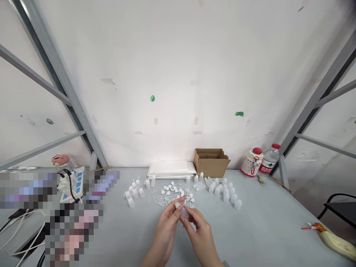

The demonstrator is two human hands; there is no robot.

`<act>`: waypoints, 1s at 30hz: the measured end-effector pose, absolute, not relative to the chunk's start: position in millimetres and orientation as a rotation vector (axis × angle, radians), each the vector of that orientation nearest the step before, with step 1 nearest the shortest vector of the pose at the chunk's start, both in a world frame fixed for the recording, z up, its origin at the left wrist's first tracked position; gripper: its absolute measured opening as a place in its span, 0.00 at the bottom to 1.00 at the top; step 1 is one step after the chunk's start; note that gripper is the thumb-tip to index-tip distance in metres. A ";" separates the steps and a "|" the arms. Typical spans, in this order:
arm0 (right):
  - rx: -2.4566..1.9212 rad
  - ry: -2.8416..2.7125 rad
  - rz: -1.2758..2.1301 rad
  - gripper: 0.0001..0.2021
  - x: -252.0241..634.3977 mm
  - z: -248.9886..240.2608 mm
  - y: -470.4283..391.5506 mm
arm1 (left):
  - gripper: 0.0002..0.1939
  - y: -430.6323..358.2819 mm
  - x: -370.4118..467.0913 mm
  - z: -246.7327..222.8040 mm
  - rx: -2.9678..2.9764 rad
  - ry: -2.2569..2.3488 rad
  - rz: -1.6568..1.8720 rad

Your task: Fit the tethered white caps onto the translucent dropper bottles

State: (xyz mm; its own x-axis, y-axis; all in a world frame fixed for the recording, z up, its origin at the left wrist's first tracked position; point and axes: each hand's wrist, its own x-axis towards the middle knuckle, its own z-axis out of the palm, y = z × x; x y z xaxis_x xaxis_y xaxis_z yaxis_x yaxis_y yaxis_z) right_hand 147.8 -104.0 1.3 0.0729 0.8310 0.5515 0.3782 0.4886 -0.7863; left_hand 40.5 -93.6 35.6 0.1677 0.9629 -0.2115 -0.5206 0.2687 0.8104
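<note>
Scuffed white wall [178, 55] rose behind your grey table [258, 230], where a brown cardboard box [213, 168] stood open beside a white flat-lying stack [171, 170]. Your work looked partway along: toward the right, a cluster of translucent bottles [237, 204] seemed to lack caps, so they were probably left to do. Corded white caps [172, 187] lay loose in the middle — plenty of them unused. On your left, a smaller cluster of capped bottles [131, 202] appeared finished, their cord loops showing.

You had both hands together, just in front of the loose caps. Your right hand [201, 230] held one small squeeze bottle [184, 213] in a narrow fingertip grip; your left hand [168, 218] pinched a single cap [177, 204] near its top — whether it was seated, you couldn't tell behind the fingers.
</note>
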 end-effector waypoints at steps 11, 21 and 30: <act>-1.102 -1.461 0.292 0.05 144.8 -3.7 -107.4 | 0.17 -100.6 44.5 33.3 0.536 0.623 1.185; -1.080 -1.528 0.199 0.04 143.9 -4.4 -109.2 | 0.14 -100.4 45.1 32.0 0.524 0.653 1.188; -1.060 -1.580 0.134 0.06 140.3 -5.1 -109.8 | 0.08 -97.8 45.3 31.4 0.452 0.660 1.176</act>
State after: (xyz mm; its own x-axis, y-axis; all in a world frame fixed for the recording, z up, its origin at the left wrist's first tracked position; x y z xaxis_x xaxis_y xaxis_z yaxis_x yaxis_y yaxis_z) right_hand 140.3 -109.8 -5.1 0.0809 0.6787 0.7299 0.5457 0.5827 -0.6022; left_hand 45.3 -97.8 31.4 0.2337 0.9435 -0.2350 -0.6919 0.3311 0.6416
